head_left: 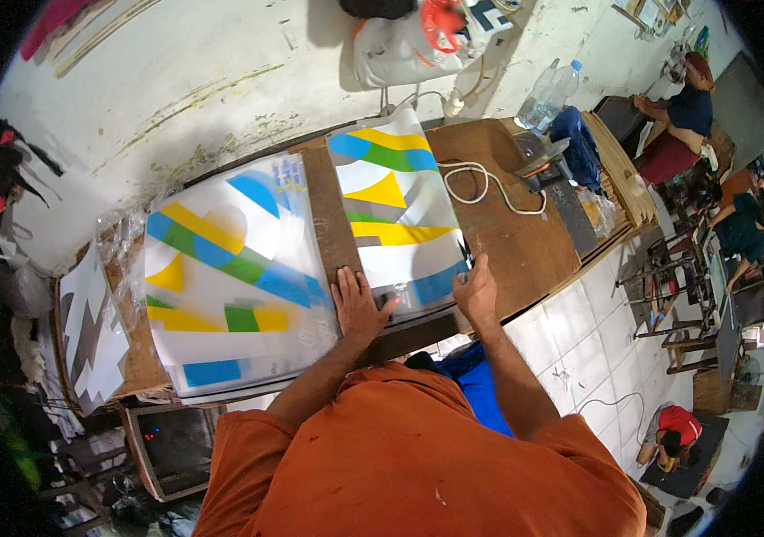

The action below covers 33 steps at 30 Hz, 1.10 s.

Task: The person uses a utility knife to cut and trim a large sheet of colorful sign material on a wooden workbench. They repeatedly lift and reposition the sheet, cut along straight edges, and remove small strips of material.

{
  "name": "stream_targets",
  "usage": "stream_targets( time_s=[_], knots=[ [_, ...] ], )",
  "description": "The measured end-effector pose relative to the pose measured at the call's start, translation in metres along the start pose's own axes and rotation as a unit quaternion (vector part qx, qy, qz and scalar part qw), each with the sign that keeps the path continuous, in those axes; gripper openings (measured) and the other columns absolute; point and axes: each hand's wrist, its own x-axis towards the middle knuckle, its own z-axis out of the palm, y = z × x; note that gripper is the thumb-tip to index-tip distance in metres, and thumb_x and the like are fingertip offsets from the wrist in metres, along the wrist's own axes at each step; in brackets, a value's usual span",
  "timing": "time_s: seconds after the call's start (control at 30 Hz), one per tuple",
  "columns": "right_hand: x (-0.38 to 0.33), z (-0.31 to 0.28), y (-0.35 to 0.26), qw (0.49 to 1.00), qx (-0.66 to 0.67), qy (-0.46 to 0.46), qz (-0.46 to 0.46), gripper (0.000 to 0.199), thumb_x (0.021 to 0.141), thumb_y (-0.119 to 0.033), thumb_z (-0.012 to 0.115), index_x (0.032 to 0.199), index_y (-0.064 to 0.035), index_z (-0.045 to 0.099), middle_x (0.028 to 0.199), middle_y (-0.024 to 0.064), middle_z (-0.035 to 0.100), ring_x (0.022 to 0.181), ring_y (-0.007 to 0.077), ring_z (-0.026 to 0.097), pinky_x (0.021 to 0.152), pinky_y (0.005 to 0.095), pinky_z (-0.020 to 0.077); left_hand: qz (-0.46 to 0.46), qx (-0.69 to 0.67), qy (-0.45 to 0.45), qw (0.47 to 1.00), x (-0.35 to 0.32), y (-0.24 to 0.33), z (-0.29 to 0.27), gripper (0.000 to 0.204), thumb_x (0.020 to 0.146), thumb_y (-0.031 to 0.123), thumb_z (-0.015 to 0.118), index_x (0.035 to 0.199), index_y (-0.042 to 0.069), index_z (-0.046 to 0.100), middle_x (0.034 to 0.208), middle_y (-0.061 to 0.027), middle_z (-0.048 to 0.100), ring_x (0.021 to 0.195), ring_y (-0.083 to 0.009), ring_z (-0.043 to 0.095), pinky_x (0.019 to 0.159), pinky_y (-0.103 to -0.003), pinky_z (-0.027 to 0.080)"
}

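A long printed sheet [400,259] with yellow, blue, green and white shapes lies on the brown work table [512,242], its far end curling up toward the wall. My left hand [360,304] rests flat at the sheet's near left edge, fingers apart, with the thumb reaching onto it. At the sheet's right edge, my right hand [476,291] is closed around a slim dark tool [466,254] that points away from me. Most of that tool is hidden in my fingers, so its exact kind is unclear. Left of my left hand lies a stack of similar sheets [230,358] under clear plastic.
An iron [545,164] with a white cord [489,174] stands at the table's far right. Behind it are a large clear bottle [561,85] and dark blue cloth [573,143]. A grey-and-white sheet [96,331] lies far left. Several people work at right.
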Motion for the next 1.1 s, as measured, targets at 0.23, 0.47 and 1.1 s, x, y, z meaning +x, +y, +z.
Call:
stream_targets(
  time_s=[0.23,0.47,1.1],
  knots=[
    [0.008,-0.030,0.027,0.798,0.500,-0.177,0.286,0.045,0.088,-0.034,0.064,0.116,0.0006,0.053,0.100,0.0166,0.066,0.090,0.0333,0.066,0.074,0.0456,0.0548,-0.038,-0.083,0.044,0.995,0.011,0.037,0.002,0.041,0.092,0.029,0.062,0.132,0.016,0.059,0.139,-0.0249,0.045,0.128,-0.0414,0.042,0.105,-0.050,0.033],
    [-0.021,-0.036,0.019,0.464,0.682,-0.407,0.391,0.070,0.095,-0.061,0.035,0.138,-0.0070,0.043,0.131,0.0206,0.054,0.118,0.0417,0.054,0.092,0.0629,0.0458,-0.028,-0.468,0.007,0.883,0.032,0.061,-0.086,0.052,0.093,0.005,0.057,0.144,0.012,0.045,0.115,-0.0137,0.065,0.075,-0.0184,0.069,0.063,-0.026,0.050],
    [-0.035,0.060,-0.045,0.449,0.796,-0.226,0.338,0.053,0.090,-0.045,0.061,0.120,-0.0024,0.054,0.108,0.0128,0.063,0.095,0.0264,0.062,0.084,0.0424,0.0525,-0.087,-0.418,0.246,0.870,-0.055,-0.120,-0.348,0.068,0.083,-0.015,0.044,0.148,0.004,0.034,0.144,-0.0129,0.046,0.109,-0.0134,0.057,0.092,-0.026,0.046]
  ],
)
